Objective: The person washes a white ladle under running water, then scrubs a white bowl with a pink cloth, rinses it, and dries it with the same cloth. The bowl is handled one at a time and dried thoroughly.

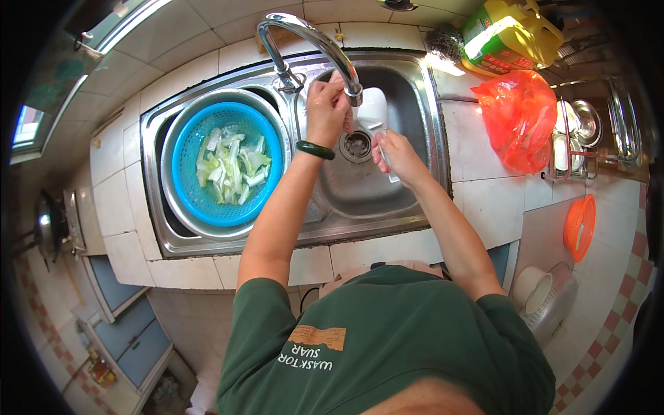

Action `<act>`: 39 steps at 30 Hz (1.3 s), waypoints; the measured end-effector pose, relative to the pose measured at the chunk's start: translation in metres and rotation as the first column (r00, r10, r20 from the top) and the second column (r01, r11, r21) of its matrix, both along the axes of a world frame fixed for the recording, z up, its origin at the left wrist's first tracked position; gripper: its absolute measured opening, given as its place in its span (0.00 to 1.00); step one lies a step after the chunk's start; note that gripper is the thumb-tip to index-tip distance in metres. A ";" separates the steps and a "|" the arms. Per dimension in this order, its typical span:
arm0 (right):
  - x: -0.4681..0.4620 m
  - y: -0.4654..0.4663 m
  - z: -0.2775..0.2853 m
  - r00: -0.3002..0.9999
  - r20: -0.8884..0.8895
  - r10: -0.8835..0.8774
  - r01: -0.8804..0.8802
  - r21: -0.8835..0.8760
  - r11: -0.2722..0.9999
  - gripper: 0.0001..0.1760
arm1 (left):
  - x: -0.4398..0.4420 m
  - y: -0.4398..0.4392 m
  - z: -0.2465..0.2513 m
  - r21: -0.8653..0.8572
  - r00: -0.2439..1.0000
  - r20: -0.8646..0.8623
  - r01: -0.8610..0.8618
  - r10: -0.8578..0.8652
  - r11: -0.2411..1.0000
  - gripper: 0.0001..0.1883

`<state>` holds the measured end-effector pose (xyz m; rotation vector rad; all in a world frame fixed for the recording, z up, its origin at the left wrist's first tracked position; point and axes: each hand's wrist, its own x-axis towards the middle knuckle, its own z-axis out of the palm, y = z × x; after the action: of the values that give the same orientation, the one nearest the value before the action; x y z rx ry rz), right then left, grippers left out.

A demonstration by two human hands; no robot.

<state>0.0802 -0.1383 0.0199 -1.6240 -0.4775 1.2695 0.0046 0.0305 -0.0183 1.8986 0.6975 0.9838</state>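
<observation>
My right hand (402, 158) is closed around the handle of a white spatula-like utensil (374, 106), its broad head tilted up below the faucet spout. In my left hand (327, 111) is a crumpled pinkish cloth (348, 122), right beside the utensil's head. Whether the cloth touches the utensil is hard to tell. A dark green bangle (315, 150) circles my left wrist. Both hands are over the right basin of the stainless steel sink (353, 194), near its drain strainer (356, 146). Above them arches the chrome faucet (316, 33).
A blue plastic colander (180, 179) holding cut leafy vegetables (231, 166) sits inside a metal bowl (168, 197) over the left basin. On the right counter are a red plastic bag (516, 122), a yellow jug (508, 39), a steel scourer (444, 42) and a dish rack (569, 155).
</observation>
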 end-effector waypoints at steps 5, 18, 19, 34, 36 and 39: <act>0.009 -0.012 0.012 1.000 0.006 -0.005 0.004 0.161 0.987 0.17 | -0.019 -0.010 -0.023 -0.392 0.999 0.044 0.002 0.017 0.920 0.08; 0.002 -0.001 0.004 1.000 -0.013 0.012 -0.010 0.192 0.981 0.16 | -0.018 -0.041 0.039 -0.242 0.954 0.301 0.073 0.004 0.968 0.07; 0.000 0.004 0.003 1.000 -0.014 0.016 -0.014 0.163 0.986 0.15 | -0.015 -0.045 0.042 -0.037 0.971 0.221 0.099 -0.088 0.994 0.08; -0.002 0.037 -0.020 0.651 0.759 -0.011 -0.067 0.072 0.995 0.09 | -0.042 -0.042 -0.024 -0.797 0.890 0.385 0.188 0.243 0.573 0.10; -0.005 0.036 -0.015 0.863 0.503 -0.045 -0.004 0.096 0.995 0.10 | -0.046 -0.045 -0.022 -0.844 0.903 0.355 0.197 0.244 0.499 0.10; -0.009 0.043 -0.005 0.973 0.214 -0.085 0.045 0.186 0.981 0.12 | -0.047 -0.054 -0.022 -0.848 0.914 0.346 0.208 0.212 0.488 0.10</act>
<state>0.0714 -0.0951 0.0146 -1.6195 -0.6518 0.9715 -0.0426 -0.0233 -0.0405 0.7219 0.7395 0.7436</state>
